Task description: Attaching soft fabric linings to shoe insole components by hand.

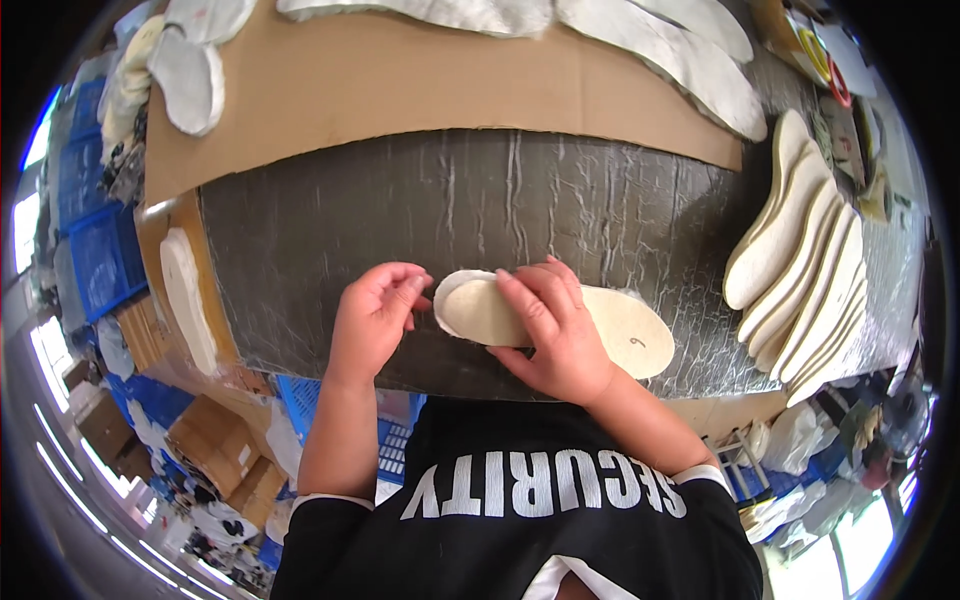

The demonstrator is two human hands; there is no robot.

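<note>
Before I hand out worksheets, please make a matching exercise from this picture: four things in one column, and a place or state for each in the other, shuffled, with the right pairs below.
Column one
1. Left hand
2. Right hand
3. Cardboard sheet
4. Overlapping insoles

Column two
A. Brown, lying along the far side of the dark table
B. Gripping a pale insole
C. Fanned out at the table's right side
D. Fingers bunched, just left of the pale insole's end

Right pairs: 1-D, 2-B, 3-A, 4-C

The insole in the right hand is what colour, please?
The insole is mainly cream, shown best in the head view.
</note>
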